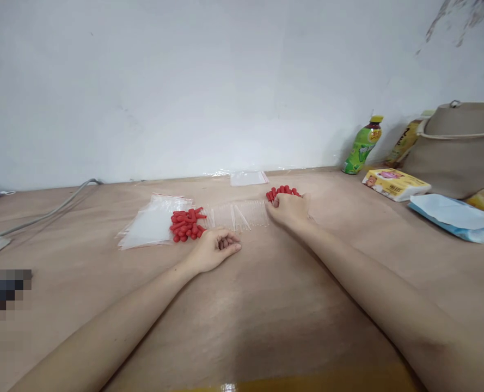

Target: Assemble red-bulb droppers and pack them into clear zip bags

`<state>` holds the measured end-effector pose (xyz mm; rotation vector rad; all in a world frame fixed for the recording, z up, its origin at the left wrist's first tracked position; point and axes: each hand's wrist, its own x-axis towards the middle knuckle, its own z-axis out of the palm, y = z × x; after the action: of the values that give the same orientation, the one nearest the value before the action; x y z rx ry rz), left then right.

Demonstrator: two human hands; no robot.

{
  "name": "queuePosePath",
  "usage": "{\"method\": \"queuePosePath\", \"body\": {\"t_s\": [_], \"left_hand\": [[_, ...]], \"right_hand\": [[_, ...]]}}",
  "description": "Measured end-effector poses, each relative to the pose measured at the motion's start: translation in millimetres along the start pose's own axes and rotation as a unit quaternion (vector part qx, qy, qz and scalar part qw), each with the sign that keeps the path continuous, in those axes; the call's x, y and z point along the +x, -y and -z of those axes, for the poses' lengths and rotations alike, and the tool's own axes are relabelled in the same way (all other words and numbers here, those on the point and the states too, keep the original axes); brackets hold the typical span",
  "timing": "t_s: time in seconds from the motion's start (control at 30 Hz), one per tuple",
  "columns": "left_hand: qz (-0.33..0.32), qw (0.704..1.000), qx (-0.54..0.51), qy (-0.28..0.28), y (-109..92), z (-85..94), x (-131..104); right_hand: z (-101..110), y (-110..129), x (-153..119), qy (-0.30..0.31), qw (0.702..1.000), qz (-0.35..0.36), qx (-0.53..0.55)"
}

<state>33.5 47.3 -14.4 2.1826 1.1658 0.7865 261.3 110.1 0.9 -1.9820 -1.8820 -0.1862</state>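
Tubes (234, 215), left bulbs (185, 224) are remaining, right bulbs (283, 191) maybe counting done; left hand (216, 248) is curling loosely, right hand (290, 210) hiding its grip (can't tell).

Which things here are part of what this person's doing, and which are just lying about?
Likely part of the job:
left pile of red bulbs, beside the left hand
thin clear tubes or rods
right cluster of red bulbs, at the right hand
clear plastic bags

Probably lying about:
green bottle
yellow packet
blue-and-white packet
grey bag

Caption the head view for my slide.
Left hand beside the left red pile, right hand at the right red pile, thin clear pieces lying between.
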Motion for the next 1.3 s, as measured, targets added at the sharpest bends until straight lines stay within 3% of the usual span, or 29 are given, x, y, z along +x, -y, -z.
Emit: {"method": "queuePosePath", "body": {"t_s": [0.17,0.27,0.37,0.43,0.53,0.67,0.9,1.1,1.2,1.3], "left_hand": [[-0.002,1.000,0.024,-0.010,-6,-0.9,-1],[-0.025,0.992,0.094,-0.076,-8,5.2,1],[-0.059,0.951,0.248,-0.175,-2,22.9,7],[-0.055,0.908,0.365,-0.199,7,37.5,13],[-0.025,0.862,0.468,-0.193,19,53.0,20],[-0.015,0.839,0.524,-0.145,26,54.7,24],[0.049,0.852,0.505,-0.126,23,48.0,25],[0.004,0.892,0.412,-0.189,20,48.5,28],[-0.015,0.923,0.321,-0.212,11,41.7,26],[-0.036,0.950,0.249,-0.183,0,25.7,20]], "right_hand": [[0,12,-4,0.063,0.998,0.011,-0.020],[0,15,-4,0.083,0.996,0.003,-0.023],[-1,16,-3,0.088,0.996,0.000,-0.020],[-1,17,-3,0.093,0.995,0.000,-0.020],[-2,18,-3,0.096,0.995,0.004,-0.015],[-4,18,-3,0.092,0.996,0.006,0.004],[-1,20,-4,0.098,0.995,-0.004,0.018],[8,24,-10,0.058,0.991,-0.030,0.117],[3,24,-12,0.030,0.975,0.007,0.220],[-1,22,-16,-0.001,0.949,0.094,0.301]]}}
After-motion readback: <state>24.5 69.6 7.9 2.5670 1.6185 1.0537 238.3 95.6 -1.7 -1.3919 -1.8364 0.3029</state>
